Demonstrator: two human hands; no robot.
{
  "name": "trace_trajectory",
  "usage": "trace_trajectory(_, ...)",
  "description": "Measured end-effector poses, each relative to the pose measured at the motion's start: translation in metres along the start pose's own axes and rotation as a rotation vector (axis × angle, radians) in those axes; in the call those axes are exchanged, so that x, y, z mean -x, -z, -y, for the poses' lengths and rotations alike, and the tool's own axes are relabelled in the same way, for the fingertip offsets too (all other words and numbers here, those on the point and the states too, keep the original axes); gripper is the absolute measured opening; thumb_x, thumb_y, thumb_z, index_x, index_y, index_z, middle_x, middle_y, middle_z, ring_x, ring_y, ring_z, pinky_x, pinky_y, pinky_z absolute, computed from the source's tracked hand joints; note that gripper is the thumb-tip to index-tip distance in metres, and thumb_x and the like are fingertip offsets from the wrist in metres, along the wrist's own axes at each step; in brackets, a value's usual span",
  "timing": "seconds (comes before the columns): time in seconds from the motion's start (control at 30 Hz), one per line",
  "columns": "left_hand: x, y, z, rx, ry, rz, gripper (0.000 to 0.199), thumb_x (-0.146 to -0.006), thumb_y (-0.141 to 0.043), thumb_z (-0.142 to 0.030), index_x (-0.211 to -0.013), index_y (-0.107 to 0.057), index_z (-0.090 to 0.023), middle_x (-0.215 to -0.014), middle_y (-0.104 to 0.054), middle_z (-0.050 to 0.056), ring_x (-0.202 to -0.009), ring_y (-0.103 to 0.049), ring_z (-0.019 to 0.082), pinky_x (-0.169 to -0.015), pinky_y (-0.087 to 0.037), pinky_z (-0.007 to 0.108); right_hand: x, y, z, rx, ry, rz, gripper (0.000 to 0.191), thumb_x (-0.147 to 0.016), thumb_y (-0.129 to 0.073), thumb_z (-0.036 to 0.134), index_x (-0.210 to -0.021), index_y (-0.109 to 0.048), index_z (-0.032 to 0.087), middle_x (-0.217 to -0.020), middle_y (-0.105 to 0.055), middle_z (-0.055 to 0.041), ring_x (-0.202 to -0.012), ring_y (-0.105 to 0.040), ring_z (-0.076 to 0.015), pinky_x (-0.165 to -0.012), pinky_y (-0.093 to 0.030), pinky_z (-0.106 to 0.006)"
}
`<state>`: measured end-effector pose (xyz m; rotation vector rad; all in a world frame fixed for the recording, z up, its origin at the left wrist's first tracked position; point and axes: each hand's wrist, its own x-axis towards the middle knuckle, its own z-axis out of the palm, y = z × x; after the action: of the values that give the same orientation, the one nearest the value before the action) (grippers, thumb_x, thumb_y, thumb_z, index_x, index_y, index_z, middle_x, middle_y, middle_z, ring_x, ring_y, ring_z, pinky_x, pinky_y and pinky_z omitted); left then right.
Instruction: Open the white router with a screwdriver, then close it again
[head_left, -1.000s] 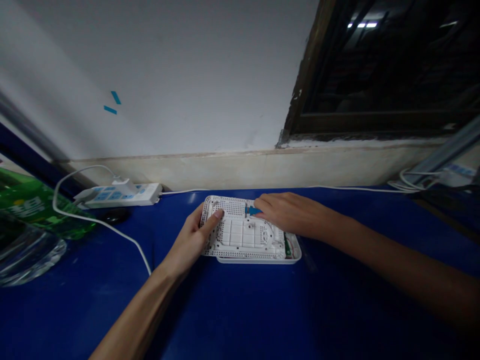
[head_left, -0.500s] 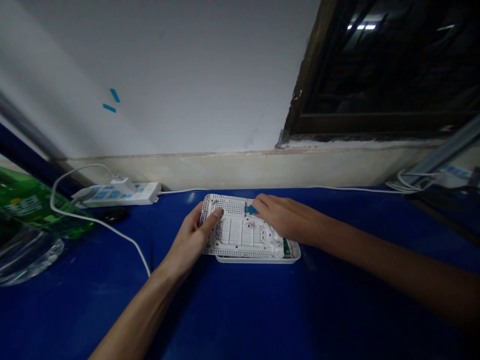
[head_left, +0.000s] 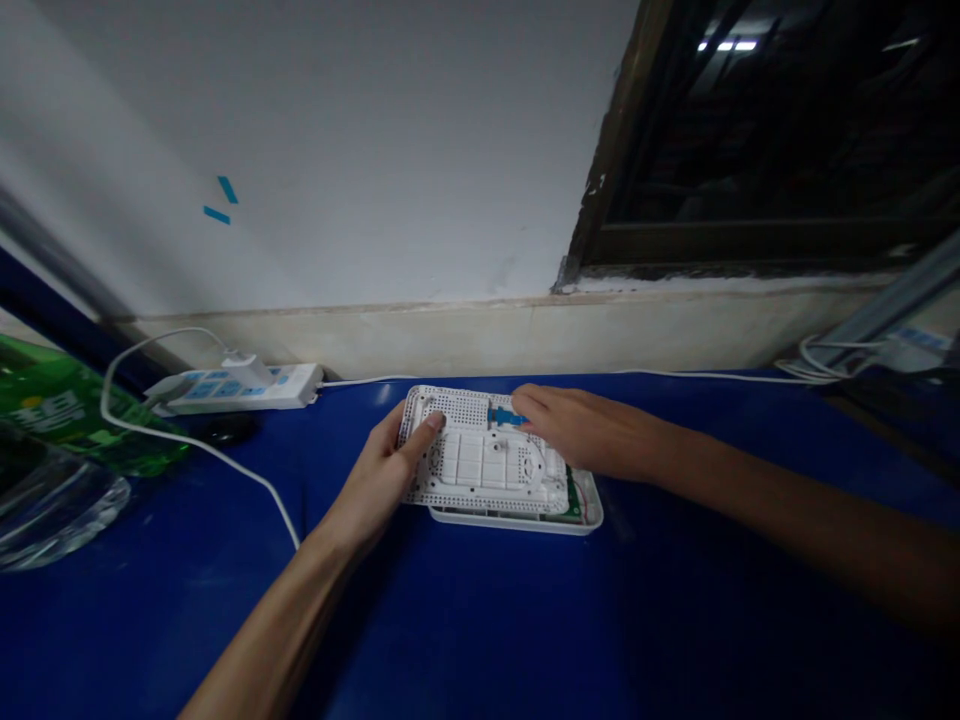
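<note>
The left hand [head_left: 381,468] clamps the left edge of a white, rectangular, perforated plastic panel [head_left: 472,462]; near the panel's far edge, the right hand [head_left: 574,427] touches a small blue piece [head_left: 507,416], whether gripping I cannot tell. Beneath the panel, a shallow white plastic casing [head_left: 525,523] sits on the glossy blue tabletop [head_left: 480,620].

Wall [head_left: 390,160] is pale and plain, bearing two short blue tape strips [head_left: 227,190] at left. A cream band [head_left: 420,336] runs along its base, behind a glossy blue tabletop [head_left: 480,620]. Upper right, a dark-framed window [head_left: 787,130] has chipped plaster at its edge; a bright light [head_left: 726,46] shows in the glass, possibly reflected. A grey post [head_left: 892,300] slants at right. Lighting is dim.
</note>
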<state>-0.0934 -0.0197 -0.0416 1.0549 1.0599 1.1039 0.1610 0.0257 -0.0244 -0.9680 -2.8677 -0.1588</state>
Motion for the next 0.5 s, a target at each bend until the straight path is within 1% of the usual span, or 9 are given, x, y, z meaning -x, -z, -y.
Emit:
trace_trajectory(0.03, 0.0, 0.0, 0.0, 0.007, 0.001, -0.004, 0.04, -0.089, -0.075, -0.041, -0.122, -0.068, -0.021, -0.111, -0.077, 0.01, -0.086, -0.075, 0.026, -0.076, -0.058, 0.036, 0.0, 0.002, 0.0, -0.001, 0.005, -0.008, 0.008, -0.102, -0.055, 0.02, -0.109, -0.058, 0.017, -0.107, -0.069, -0.0085, -0.091, -0.068, -0.0218, -0.077, -0.053, -0.034)
trace_trajectory(0.1, 0.001, 0.0, 0.0, 0.015, 0.008, -0.004, 0.04, -0.088, -0.075, -0.041, -0.122, -0.068, -0.021, -0.111, -0.078, 0.01, -0.085, -0.075, 0.026, -0.073, -0.058, 0.035, 0.002, 0.004, 0.002, 0.022, 0.022, -0.055, 0.013, -0.102, -0.057, 0.023, -0.113, -0.059, 0.016, -0.12, -0.068, -0.0124, -0.107, -0.067, -0.0261, -0.088, -0.054, -0.039)
trace_trajectory(0.17, 0.002, 0.001, -0.001, 0.025, 0.024, 0.002, 0.042, -0.088, -0.075, -0.042, -0.123, -0.068, -0.021, -0.111, -0.078, 0.01, -0.085, -0.075, 0.026, -0.071, -0.058, 0.034, 0.008, 0.007, 0.005, 0.048, 0.033, -0.149, 0.015, -0.102, -0.056, 0.024, -0.112, -0.062, 0.015, -0.135, -0.064, -0.0164, -0.127, -0.059, -0.0309, -0.102, -0.05, -0.047)
trace_trajectory(0.23, 0.002, 0.002, -0.003, 0.045, 0.037, -0.001, 0.043, -0.086, -0.077, -0.041, -0.123, -0.068, -0.021, -0.112, -0.078, 0.011, -0.086, -0.076, 0.027, -0.071, -0.058, 0.035, 0.016, 0.009, 0.007, 0.039, 0.016, -0.281, 0.015, -0.103, -0.054, 0.024, -0.108, -0.064, 0.015, -0.14, -0.061, -0.0175, -0.136, -0.051, -0.0321, -0.11, -0.046, -0.052)
trace_trajectory(0.27, 0.003, 0.003, -0.004, 0.057, 0.039, -0.011, 0.044, -0.085, -0.078, -0.041, -0.123, -0.069, -0.02, -0.111, -0.078, 0.011, -0.086, -0.076, 0.028, -0.07, -0.058, 0.035, 0.021, 0.01, 0.008, 0.014, -0.003, -0.349, 0.014, -0.103, -0.054, 0.023, -0.107, -0.064, 0.016, -0.137, -0.063, -0.0169, -0.135, -0.051, -0.0313, -0.11, -0.045, -0.052)
trace_trajectory(0.37, 0.002, 0.005, -0.009, 0.098, 0.042, -0.069, 0.044, -0.083, -0.079, -0.038, -0.122, -0.07, -0.019, -0.11, -0.078, 0.012, -0.084, -0.076, 0.027, -0.069, -0.059, 0.034, 0.034, 0.008, 0.01, -0.087, -0.083, -0.535, 0.01, -0.1, -0.058, 0.021, -0.107, -0.065, 0.019, -0.122, -0.07, -0.0129, -0.125, -0.058, -0.0286, -0.106, -0.048, -0.05)
trace_trajectory(0.43, 0.001, 0.006, -0.01, 0.12, 0.041, -0.12, 0.045, -0.083, -0.079, -0.034, -0.124, -0.069, -0.018, -0.111, -0.078, 0.012, -0.084, -0.077, 0.027, -0.07, -0.06, 0.034, 0.042, 0.002, 0.012, -0.143, -0.134, -0.605, 0.01, -0.098, -0.062, 0.02, -0.107, -0.065, 0.021, -0.114, -0.073, -0.0105, -0.119, -0.062, -0.0277, -0.103, -0.05, -0.049)
trace_trajectory(0.5, -0.001, 0.007, -0.011, 0.141, 0.024, -0.183, 0.044, -0.084, -0.078, -0.03, -0.125, -0.068, -0.018, -0.112, -0.078, 0.011, -0.087, -0.077, 0.026, -0.073, -0.061, 0.034, 0.049, -0.005, 0.014, -0.185, -0.163, -0.626, 0.012, -0.096, -0.064, 0.02, -0.108, -0.066, 0.021, -0.108, -0.075, -0.0089, -0.113, -0.065, -0.0269, -0.098, -0.051, -0.047)
